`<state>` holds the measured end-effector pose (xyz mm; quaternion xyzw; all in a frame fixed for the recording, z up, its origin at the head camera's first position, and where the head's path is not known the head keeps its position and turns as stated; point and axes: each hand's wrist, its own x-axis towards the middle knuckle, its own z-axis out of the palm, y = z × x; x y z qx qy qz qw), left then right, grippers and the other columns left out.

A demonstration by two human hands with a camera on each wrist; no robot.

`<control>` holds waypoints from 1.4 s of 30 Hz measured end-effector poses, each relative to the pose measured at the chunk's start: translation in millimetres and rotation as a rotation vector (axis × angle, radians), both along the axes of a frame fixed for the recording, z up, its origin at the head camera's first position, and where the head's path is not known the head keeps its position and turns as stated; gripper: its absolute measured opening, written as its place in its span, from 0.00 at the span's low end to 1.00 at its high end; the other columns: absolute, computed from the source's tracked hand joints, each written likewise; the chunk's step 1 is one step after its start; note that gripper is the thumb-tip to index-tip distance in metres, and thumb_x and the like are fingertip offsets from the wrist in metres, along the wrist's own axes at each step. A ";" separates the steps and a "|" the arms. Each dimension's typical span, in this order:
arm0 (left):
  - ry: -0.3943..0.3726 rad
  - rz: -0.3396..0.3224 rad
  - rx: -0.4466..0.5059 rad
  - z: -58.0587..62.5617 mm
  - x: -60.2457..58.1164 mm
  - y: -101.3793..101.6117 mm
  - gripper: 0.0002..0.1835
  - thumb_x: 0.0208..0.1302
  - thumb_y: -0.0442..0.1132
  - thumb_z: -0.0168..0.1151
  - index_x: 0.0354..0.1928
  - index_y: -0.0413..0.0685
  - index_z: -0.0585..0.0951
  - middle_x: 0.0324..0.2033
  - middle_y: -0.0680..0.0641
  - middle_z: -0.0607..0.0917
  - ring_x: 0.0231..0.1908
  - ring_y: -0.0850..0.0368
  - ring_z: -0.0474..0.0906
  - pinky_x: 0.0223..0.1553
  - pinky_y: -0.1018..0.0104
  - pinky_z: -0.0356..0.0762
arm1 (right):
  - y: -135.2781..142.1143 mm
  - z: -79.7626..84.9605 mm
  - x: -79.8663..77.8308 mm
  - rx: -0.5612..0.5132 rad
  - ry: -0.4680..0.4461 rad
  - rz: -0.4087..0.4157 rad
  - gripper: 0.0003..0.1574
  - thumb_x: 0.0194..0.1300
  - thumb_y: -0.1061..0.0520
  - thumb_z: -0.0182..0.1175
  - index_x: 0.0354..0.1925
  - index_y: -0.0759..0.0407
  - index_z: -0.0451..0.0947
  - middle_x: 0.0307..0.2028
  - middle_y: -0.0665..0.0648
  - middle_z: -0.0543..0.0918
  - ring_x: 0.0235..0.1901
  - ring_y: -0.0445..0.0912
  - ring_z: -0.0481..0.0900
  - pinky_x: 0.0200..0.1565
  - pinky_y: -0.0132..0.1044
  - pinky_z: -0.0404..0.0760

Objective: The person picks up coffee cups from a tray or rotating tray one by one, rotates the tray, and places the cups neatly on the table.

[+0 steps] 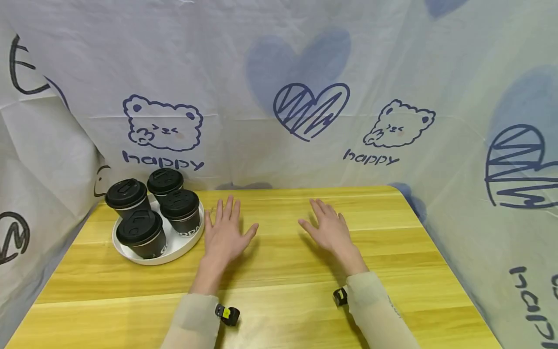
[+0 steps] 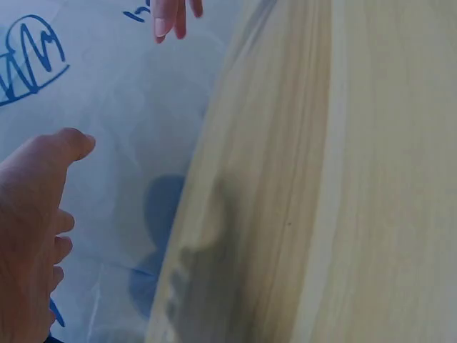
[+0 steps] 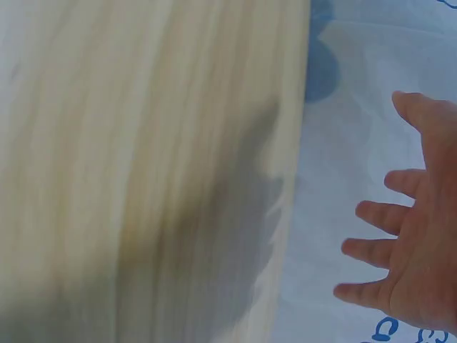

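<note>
My left hand (image 1: 224, 237) is spread over the table with its fingers straight and holds nothing. Just to its left stands a round white tray (image 1: 174, 253) bearing several black paper cups with black lids. The cup (image 1: 180, 213) on the tray's right side is nearest to that hand. My right hand (image 1: 329, 230) hovers further right, fingers extended and nothing in them. In the left wrist view the left hand (image 2: 32, 214) shows its thumb outstretched, above a shadow on the wood. The right wrist view shows the right hand (image 3: 421, 236) with fingers apart.
The wooden table (image 1: 279, 276) has pale grain and a straight far edge. Behind it hangs a white cloth (image 1: 244, 97) printed with hearts, bears and "happy", which also runs down both sides. Small black wrist cameras (image 1: 228, 314) sit at the sleeves.
</note>
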<state>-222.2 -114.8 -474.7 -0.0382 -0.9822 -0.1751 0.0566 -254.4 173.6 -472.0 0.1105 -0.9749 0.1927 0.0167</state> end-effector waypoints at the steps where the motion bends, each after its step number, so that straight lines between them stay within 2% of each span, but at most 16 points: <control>1: 0.008 -0.004 0.004 2.4 1.5 -0.6 0.50 0.72 0.70 0.47 0.84 0.47 0.49 0.83 0.45 0.41 0.82 0.42 0.32 0.77 0.38 0.21 | -1.0 1.6 -0.1 -0.034 0.004 0.005 0.51 0.75 0.28 0.49 0.83 0.52 0.52 0.80 0.61 0.58 0.77 0.65 0.57 0.74 0.68 0.55; 4: 0.045 -0.018 0.024 9.1 6.4 -3.8 0.49 0.73 0.69 0.47 0.84 0.47 0.50 0.83 0.45 0.44 0.82 0.42 0.35 0.78 0.37 0.26 | -5.3 5.9 -0.3 -0.139 0.004 0.014 0.49 0.76 0.30 0.50 0.81 0.54 0.56 0.78 0.62 0.62 0.76 0.62 0.61 0.74 0.63 0.62; 7: 0.136 -0.035 0.072 14.9 13.6 -8.4 0.46 0.74 0.65 0.50 0.82 0.45 0.54 0.82 0.44 0.52 0.81 0.41 0.45 0.79 0.37 0.36 | -12.3 11.6 0.1 -0.235 0.004 0.023 0.45 0.76 0.33 0.52 0.79 0.54 0.61 0.76 0.61 0.66 0.74 0.61 0.65 0.72 0.61 0.66; 11: 0.364 -0.050 0.185 21.8 23.9 -14.6 0.38 0.73 0.55 0.57 0.78 0.43 0.66 0.76 0.42 0.67 0.73 0.39 0.64 0.76 0.38 0.54 | -27.0 19.4 0.9 -0.363 0.043 0.064 0.35 0.76 0.44 0.58 0.74 0.56 0.69 0.71 0.61 0.73 0.66 0.59 0.75 0.65 0.58 0.76; 14: 0.544 -0.048 0.265 27.1 29.6 -19.1 0.31 0.70 0.49 0.59 0.71 0.43 0.74 0.69 0.42 0.75 0.64 0.37 0.74 0.69 0.38 0.65 | -40.3 23.4 1.1 -0.462 0.073 0.093 0.29 0.75 0.50 0.61 0.70 0.57 0.75 0.66 0.60 0.78 0.60 0.57 0.80 0.58 0.52 0.83; 18: 0.728 -0.022 0.339 33.4 35.5 -27.0 0.27 0.67 0.47 0.58 0.63 0.40 0.79 0.61 0.41 0.80 0.57 0.37 0.77 0.55 0.36 0.73 | -59.3 27.8 0.7 -0.580 0.089 0.115 0.24 0.75 0.54 0.62 0.66 0.58 0.78 0.62 0.58 0.82 0.55 0.54 0.84 0.53 0.47 0.86; 22: 0.849 0.039 0.409 41.7 42.3 -39.0 0.25 0.66 0.44 0.57 0.60 0.38 0.80 0.57 0.38 0.82 0.54 0.38 0.79 0.49 0.39 0.74 | -80.1 31.8 -2.3 -0.655 0.061 0.134 0.22 0.74 0.55 0.62 0.63 0.58 0.80 0.60 0.57 0.83 0.53 0.52 0.85 0.52 0.46 0.86; 25: 0.916 0.101 0.462 49.2 48.0 -50.3 0.23 0.67 0.42 0.57 0.60 0.37 0.81 0.55 0.37 0.82 0.51 0.39 0.79 0.51 0.43 0.73 | -96.3 33.5 -4.8 -0.694 0.020 0.140 0.21 0.74 0.56 0.62 0.62 0.58 0.81 0.59 0.57 0.84 0.52 0.53 0.85 0.51 0.45 0.87; 30: 1.042 0.219 0.573 59.5 58.5 -68.8 0.20 0.63 0.34 0.58 0.57 0.34 0.82 0.52 0.32 0.82 0.50 0.38 0.78 0.58 0.60 0.71 | -123.8 31.0 -6.6 -0.758 -0.064 0.128 0.21 0.74 0.58 0.61 0.62 0.58 0.80 0.58 0.56 0.85 0.53 0.52 0.85 0.46 0.40 0.88; 33: 1.069 0.289 0.634 66.1 66.5 -77.3 0.20 0.61 0.29 0.57 0.56 0.32 0.82 0.53 0.29 0.81 0.51 0.38 0.77 0.58 0.70 0.68 | -138.7 29.2 -5.1 -0.797 -0.108 0.130 0.22 0.73 0.59 0.61 0.64 0.58 0.79 0.59 0.57 0.85 0.53 0.52 0.85 0.46 0.38 0.87; 35: 1.067 0.338 0.664 71.0 71.2 -82.9 0.21 0.61 0.26 0.56 0.57 0.31 0.82 0.54 0.29 0.80 0.52 0.41 0.76 0.57 0.72 0.67 | -148.0 28.2 -3.6 -0.827 -0.134 0.132 0.23 0.73 0.59 0.61 0.64 0.59 0.78 0.59 0.58 0.84 0.52 0.52 0.85 0.45 0.38 0.87; 37: 1.053 0.394 0.694 74.5 74.7 -90.5 0.22 0.62 0.25 0.54 0.58 0.32 0.81 0.55 0.34 0.81 0.53 0.48 0.76 0.53 0.73 0.66 | -157.2 26.8 -3.5 -0.863 -0.158 0.132 0.24 0.73 0.59 0.61 0.65 0.60 0.78 0.59 0.60 0.84 0.51 0.52 0.85 0.46 0.37 0.87; 42: 1.014 0.566 0.770 72.1 75.5 -120.7 0.23 0.64 0.27 0.50 0.59 0.39 0.83 0.54 0.62 0.79 0.54 0.66 0.74 0.48 0.73 0.67 | -179.2 23.4 -5.3 -0.942 -0.212 0.124 0.26 0.72 0.61 0.61 0.66 0.61 0.76 0.59 0.61 0.84 0.49 0.52 0.86 0.49 0.45 0.88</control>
